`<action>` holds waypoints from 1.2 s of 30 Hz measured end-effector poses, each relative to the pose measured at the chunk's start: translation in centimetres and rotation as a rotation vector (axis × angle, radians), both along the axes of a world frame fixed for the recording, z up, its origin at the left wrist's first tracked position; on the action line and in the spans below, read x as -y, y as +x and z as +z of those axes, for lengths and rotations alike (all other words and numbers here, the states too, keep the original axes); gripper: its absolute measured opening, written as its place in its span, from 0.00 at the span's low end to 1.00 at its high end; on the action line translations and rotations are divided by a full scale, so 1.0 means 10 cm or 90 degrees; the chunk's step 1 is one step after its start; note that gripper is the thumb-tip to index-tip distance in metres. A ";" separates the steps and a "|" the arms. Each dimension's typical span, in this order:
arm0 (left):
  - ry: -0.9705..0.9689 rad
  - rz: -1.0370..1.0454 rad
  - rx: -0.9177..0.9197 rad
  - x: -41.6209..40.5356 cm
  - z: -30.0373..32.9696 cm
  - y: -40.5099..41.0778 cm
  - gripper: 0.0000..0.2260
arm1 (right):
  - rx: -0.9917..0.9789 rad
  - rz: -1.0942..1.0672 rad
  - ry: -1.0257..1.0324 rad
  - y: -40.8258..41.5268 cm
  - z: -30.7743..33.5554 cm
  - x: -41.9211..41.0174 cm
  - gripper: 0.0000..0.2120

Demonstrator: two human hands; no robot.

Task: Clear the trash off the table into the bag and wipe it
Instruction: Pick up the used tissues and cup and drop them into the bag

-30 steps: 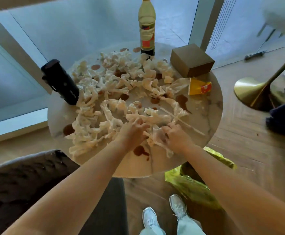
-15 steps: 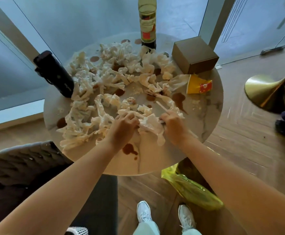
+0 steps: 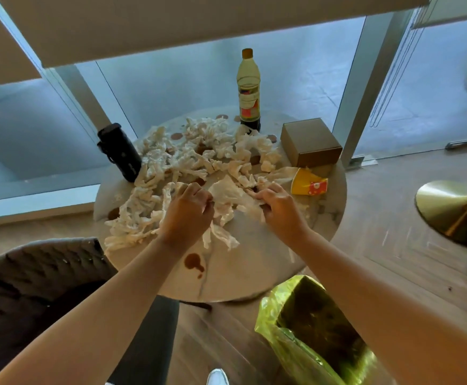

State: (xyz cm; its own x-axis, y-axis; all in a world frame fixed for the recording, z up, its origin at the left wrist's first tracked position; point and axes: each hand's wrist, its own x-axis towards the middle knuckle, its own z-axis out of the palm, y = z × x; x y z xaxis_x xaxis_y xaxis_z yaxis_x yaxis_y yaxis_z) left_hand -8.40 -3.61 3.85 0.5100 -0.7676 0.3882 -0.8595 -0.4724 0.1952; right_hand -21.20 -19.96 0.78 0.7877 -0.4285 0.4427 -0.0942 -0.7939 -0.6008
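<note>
- On the round table [image 3: 254, 276], near its middle: a crumpled tissue clump [image 3: 228, 194], lifted slightly, strands trailing toward the table's near edge.
- Left hand [image 3: 188, 215] clenched on the clump's left side; right hand [image 3: 278, 208] pinching its right side.
- More crumpled tissues [image 3: 171, 173] spread over the table's far and left parts.
- Brown spill [image 3: 193, 262] on the table's near part.
- Yellow bag [image 3: 310, 337] on the floor, just beside the table's near-right edge, mouth apparently open; view blurred.
- Bottle [image 3: 248, 90], cardboard box [image 3: 310, 143], yellow wrapper [image 3: 308, 186] at the table's far right; black flask [image 3: 120, 151] far left.
</note>
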 end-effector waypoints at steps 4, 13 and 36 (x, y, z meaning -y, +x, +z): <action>-0.051 0.071 -0.023 0.07 0.05 -0.15 0.06 | -0.017 0.044 0.019 -0.03 0.00 0.16 0.06; -0.053 0.142 -0.050 0.13 0.09 -0.14 0.07 | 0.071 0.095 0.014 0.15 0.08 0.27 0.11; -0.067 -0.055 -0.136 0.40 -0.16 -1.27 0.06 | 0.134 -0.097 0.035 -1.40 -0.22 0.38 0.03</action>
State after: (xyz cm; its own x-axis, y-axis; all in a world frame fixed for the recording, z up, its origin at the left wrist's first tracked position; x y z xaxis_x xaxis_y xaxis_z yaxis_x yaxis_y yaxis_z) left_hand -21.10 -7.60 2.25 0.5228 -0.7735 0.3582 -0.8299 -0.3659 0.4211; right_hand -35.20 -23.79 -1.40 0.6055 -0.5627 0.5628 -0.0780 -0.7457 -0.6617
